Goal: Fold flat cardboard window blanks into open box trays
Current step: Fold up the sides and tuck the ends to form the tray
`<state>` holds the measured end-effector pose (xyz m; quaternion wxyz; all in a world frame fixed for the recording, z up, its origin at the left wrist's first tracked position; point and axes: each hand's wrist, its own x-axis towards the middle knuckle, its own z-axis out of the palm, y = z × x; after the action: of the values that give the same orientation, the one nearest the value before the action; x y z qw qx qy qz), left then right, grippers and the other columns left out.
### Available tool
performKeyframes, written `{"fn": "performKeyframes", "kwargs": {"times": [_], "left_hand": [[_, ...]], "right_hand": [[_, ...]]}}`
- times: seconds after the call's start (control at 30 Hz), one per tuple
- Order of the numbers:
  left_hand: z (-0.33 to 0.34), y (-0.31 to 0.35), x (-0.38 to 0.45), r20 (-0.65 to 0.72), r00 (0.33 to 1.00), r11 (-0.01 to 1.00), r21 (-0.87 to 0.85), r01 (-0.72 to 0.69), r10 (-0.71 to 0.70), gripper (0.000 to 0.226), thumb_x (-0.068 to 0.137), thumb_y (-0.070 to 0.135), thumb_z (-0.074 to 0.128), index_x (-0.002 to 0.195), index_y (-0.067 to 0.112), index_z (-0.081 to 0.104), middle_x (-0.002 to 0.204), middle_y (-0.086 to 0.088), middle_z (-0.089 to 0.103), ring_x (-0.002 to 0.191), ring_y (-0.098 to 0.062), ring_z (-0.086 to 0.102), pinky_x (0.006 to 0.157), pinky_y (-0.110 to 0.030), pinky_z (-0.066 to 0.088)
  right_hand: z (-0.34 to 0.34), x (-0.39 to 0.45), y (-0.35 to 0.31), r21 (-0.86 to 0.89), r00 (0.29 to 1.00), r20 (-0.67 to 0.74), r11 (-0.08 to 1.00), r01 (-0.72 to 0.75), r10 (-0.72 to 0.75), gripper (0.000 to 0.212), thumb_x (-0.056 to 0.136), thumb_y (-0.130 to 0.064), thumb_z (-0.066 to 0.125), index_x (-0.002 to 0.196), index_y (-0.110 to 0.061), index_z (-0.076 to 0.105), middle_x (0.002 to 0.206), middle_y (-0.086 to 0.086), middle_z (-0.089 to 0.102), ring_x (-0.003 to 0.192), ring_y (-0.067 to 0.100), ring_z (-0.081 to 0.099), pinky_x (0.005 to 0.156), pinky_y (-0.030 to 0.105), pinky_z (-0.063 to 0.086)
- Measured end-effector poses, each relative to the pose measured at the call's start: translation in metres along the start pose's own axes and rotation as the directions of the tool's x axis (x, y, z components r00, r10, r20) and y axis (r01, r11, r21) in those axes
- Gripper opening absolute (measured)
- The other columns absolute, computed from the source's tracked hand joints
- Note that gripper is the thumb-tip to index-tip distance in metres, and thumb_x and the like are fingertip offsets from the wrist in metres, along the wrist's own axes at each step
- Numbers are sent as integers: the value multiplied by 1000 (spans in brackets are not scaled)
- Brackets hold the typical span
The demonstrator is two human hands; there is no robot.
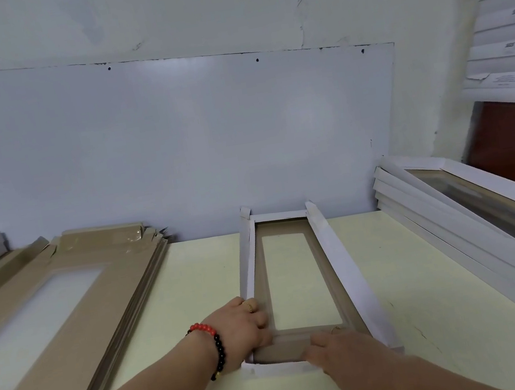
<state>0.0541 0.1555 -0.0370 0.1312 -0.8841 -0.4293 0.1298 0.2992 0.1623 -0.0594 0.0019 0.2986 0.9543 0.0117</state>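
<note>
Two hands at the near end of one half-folded window blank point(290, 276), lying lengthwise on the pale counter point(190, 291), far end close to the white wall panel point(175, 147). Long side flaps raised along both edges, white outside, brown inside; clear rectangular window in the middle.

Left hand point(243, 330) at the blank's near left corner, fingers curled over the left edge onto the brown inner face beside the window; grip hooked on that corner. Ring on one finger, red and black bead bracelet point(213, 345) at the wrist.

Right hand point(342, 349) at the near right, fingers laid fairly straight on the brown near end flap, pressing it; grip flat rather than pinching, thumb side hidden.

Left of the blank, well apart: stack of flat brown blanks point(75, 305) with windows. Right, against the wall: leaning stack of folded white trays point(468, 230).
</note>
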Motion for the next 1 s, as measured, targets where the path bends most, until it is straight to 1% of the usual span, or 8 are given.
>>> {"fn": "performKeyframes", "kwargs": {"times": [0.13,0.2,0.27,0.4,0.5,0.73,0.83,1.0], "left_hand": [[9,4,-10,-66,997,989,-145,27,-37,26,80,11,47,104,21,50,107,0,52,104,-25,43,93,-32,29],[9,9,-15,-74,996,976,-215,41,-58,26,76,10,45,100,21,48,103,0,52,99,-25,46,93,-33,32],[7,16,-16,-84,994,968,-247,49,-72,23,77,12,44,98,22,49,102,0,51,97,-25,46,89,-32,32],[1,27,-12,-70,997,971,-239,18,-36,20,83,17,49,101,22,54,107,-1,50,104,-25,43,85,-35,34],[-3,29,-10,-65,998,974,-227,-4,-12,15,88,21,51,102,21,56,108,-1,49,109,-25,41,86,-35,34],[-11,36,-5,-29,999,982,-185,-28,23,26,79,6,52,102,18,55,104,-2,52,104,-26,42,83,-32,33],[-15,44,1,-33,999,979,-201,-41,36,27,78,5,55,100,19,49,101,-2,54,99,-25,43,79,-27,23],[-21,50,9,2,1000,980,-197,-26,27,29,77,4,58,101,19,50,101,-2,55,99,-24,44,79,-26,21]], "right_hand": [[-5,5,-6,-124,998,68,992,24,-16,26,97,-12,39,120,-12,52,118,10,51,106,31,53,84,37,42],[-6,8,-11,-191,996,61,979,70,-59,11,89,-26,56,93,-19,64,99,0,61,91,19,62,70,26,48],[-11,12,-20,-234,996,29,968,85,-81,17,69,-47,70,72,-31,65,77,-16,61,69,2,62,51,14,38],[-15,18,-31,-108,999,-42,994,7,-11,24,75,-44,70,95,-31,68,92,-11,63,84,8,64,67,22,48],[-12,17,-26,-90,998,49,995,46,-41,32,98,-24,44,129,-16,50,121,6,51,111,28,51,86,40,41],[-25,9,-23,-86,986,162,995,57,-43,36,101,-19,36,135,-11,46,129,9,49,117,28,47,94,40,38],[-33,3,-20,-66,971,236,997,37,-20,37,101,-19,38,137,-11,45,137,7,46,121,28,46,96,40,41],[-34,1,-21,11,976,220,1000,-4,2,40,99,-28,41,138,-18,46,139,4,45,122,26,48,96,37,41]]}}
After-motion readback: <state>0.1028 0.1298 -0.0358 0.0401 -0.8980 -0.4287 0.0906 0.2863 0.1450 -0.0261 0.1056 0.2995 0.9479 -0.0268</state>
